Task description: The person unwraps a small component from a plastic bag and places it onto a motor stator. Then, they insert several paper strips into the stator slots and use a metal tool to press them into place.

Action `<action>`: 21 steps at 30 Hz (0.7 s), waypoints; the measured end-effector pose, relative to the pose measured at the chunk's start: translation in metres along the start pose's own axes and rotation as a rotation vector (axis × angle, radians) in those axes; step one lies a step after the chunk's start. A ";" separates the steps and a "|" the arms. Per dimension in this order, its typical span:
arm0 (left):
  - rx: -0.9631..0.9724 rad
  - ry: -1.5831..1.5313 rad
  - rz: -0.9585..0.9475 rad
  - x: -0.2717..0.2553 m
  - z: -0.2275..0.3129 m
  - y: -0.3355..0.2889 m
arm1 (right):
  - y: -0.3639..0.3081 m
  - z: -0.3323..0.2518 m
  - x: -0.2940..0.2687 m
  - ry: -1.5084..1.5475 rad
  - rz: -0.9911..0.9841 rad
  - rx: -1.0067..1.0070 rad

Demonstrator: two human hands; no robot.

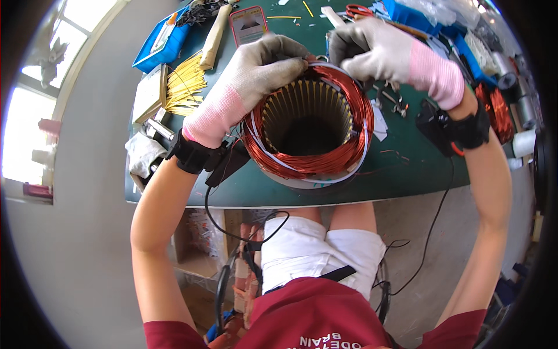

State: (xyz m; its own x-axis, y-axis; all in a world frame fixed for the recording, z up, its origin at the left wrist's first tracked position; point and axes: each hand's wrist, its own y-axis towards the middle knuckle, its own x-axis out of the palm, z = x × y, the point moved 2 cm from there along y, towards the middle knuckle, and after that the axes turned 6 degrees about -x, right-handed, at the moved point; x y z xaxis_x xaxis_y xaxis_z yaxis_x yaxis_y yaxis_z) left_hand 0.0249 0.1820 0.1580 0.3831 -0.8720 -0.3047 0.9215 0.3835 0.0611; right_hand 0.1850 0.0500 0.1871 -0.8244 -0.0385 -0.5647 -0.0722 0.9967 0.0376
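A round motor stator (308, 116) stands upright on the table, its bore lined with slots and yellowish strips. Red-brown copper windings (363, 116) ring its top, with a white cord or sleeve (354, 166) running around their outer side. My left hand (267, 67), in a grey-white glove with pink cuff, closes thumb against fingers at the winding's far left edge. My right hand (381, 52), gloved alike, is bent with fingers curled together just beyond the far right edge. Anything small pinched in the right fingers is hidden.
Yellow strips (185, 87), a wooden bar (215, 38), a phone (249, 24) and a blue bin (164, 41) lie left. Small metal parts (395, 99), red-handled scissors (358, 10) and blue trays (476, 61) lie right. A black cable (433, 221) hangs from my right wrist device.
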 end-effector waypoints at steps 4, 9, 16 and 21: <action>0.033 0.297 0.035 -0.002 0.011 0.001 | -0.004 -0.030 -0.011 -0.033 -0.175 0.304; 0.330 0.980 -0.014 0.009 0.037 0.007 | -0.016 -0.023 -0.020 0.006 -0.205 0.198; 0.414 1.144 -0.094 0.012 0.035 0.011 | -0.014 -0.018 -0.020 0.009 -0.249 0.123; 0.362 1.030 -0.138 0.005 0.036 0.010 | -0.012 -0.022 -0.011 0.066 -0.181 0.140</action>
State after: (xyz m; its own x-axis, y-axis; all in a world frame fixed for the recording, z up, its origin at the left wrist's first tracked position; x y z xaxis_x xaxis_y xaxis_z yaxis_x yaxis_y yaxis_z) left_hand 0.0382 0.1708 0.1909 0.1934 -0.1644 -0.9673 0.9811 0.0436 0.1887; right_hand 0.1831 0.0367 0.2108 -0.8404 -0.2174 -0.4964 -0.1472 0.9731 -0.1771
